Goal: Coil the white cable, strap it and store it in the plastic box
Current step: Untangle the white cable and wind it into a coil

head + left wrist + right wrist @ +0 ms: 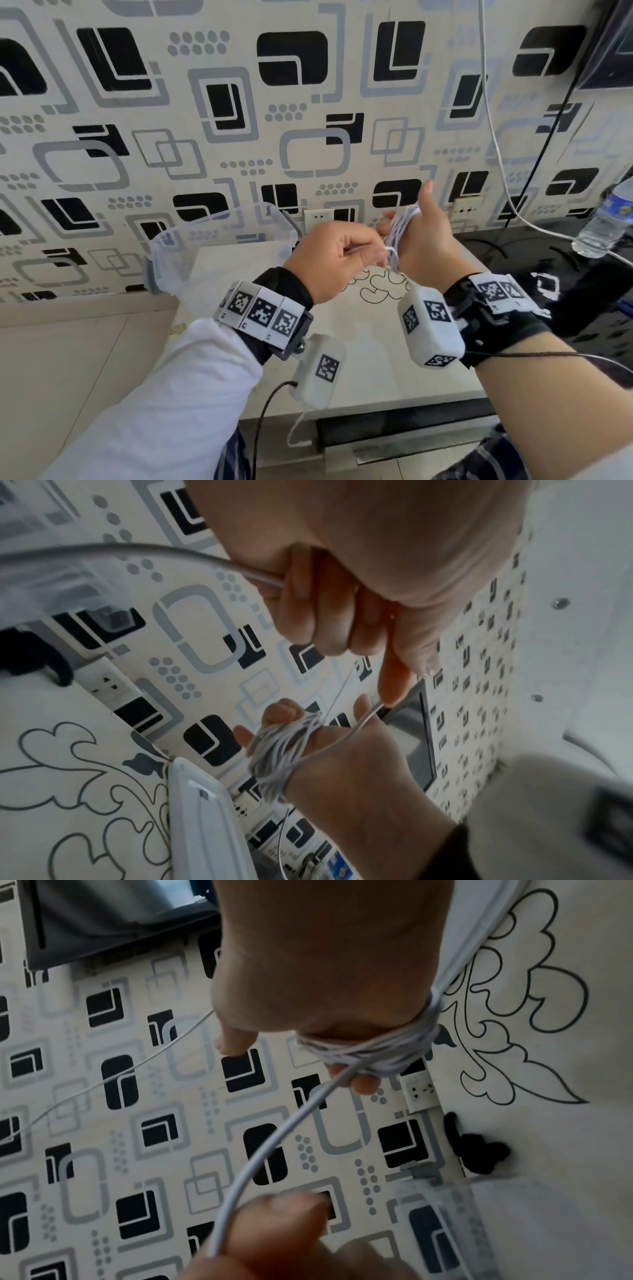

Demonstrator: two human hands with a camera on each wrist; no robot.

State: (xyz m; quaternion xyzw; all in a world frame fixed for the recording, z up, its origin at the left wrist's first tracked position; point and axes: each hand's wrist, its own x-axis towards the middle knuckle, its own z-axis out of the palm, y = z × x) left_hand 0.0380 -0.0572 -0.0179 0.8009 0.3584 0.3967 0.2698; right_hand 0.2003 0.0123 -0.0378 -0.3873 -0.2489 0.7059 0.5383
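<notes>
The white cable (399, 233) is wound in several turns round the fingers of my right hand (431, 240), whose thumb sticks up. That coil (281, 750) shows clearly in the left wrist view, and in the right wrist view the coil (369, 1053) crosses the base of the fingers. My left hand (335, 260) is just left of it. It pinches the free strand (274, 1150) between thumb and forefinger, and more cable (103, 547) trails out of the fist. The clear plastic box (212, 219) stands open at the table's back left.
The white table (376, 342) with black line drawings lies under my hands. Wall sockets (318, 219) are behind the box. On the right are a black counter (513, 246), a water bottle (606, 222), a hanging white wire (493, 137) and a dark screen (613, 44).
</notes>
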